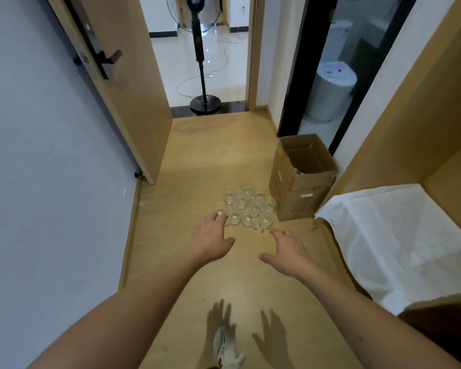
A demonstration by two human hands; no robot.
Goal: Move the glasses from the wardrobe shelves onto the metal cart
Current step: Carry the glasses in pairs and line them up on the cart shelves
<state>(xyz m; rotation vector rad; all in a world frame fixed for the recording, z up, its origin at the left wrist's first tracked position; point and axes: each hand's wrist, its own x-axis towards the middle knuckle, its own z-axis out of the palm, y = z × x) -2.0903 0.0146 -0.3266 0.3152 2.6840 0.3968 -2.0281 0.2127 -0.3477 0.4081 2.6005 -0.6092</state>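
Reaching with both hands, fingers spread, holding nothing: left hand (213, 237) near the glasses (246, 209), right hand (286, 249) just short. Beside them, open box (302, 187), contents unclear.

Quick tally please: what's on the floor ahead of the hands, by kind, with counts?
Clear glasses: cluster on the floor, roughly 15, exact count unclear through overlap
Cardboard box: 1, open, beside the cluster
Standing fan: 1, in the doorway
Total: about 17 things
Left hand and right hand both reach empty.
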